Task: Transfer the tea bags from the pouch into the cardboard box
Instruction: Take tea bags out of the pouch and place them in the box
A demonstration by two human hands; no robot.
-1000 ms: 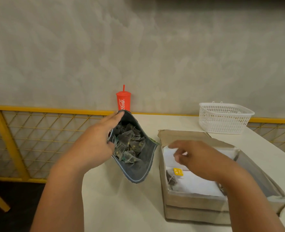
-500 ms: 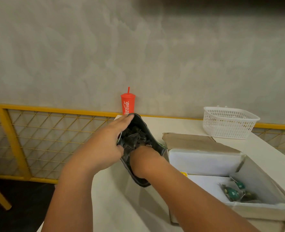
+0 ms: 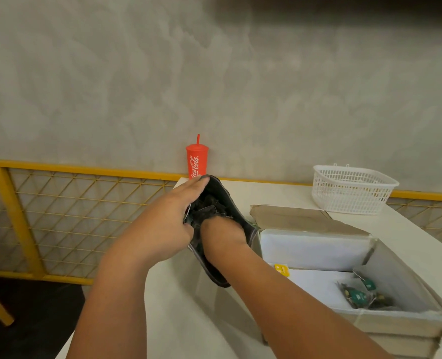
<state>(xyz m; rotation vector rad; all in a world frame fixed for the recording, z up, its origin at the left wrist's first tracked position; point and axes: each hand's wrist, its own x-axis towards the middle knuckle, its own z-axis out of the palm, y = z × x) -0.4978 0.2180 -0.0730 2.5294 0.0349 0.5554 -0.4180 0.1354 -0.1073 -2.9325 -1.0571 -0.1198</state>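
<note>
Dark pouch (image 3: 223, 200) on the white table (image 3: 183, 320), mouth up, tea bags (image 3: 205, 207) inside. Held open at its left edge by the left hand (image 3: 168, 224). Right hand (image 3: 222, 234) sunk into the mouth, fingers hidden, grip impossible to tell. Just right, touching, the cardboard box (image 3: 396, 330) with green-tagged tea bags (image 3: 361, 296). Behind, a red Coca-Cola cup (image 3: 197, 161) and white basket (image 3: 352, 189).

A pale cream tabletop (image 3: 287, 193) carries a red lidded plastic cup (image 3: 196, 163) at its far left corner, a white plastic mesh basket (image 3: 352, 189) far right, and an open brown cardboard box (image 3: 385, 330) near right.
</note>
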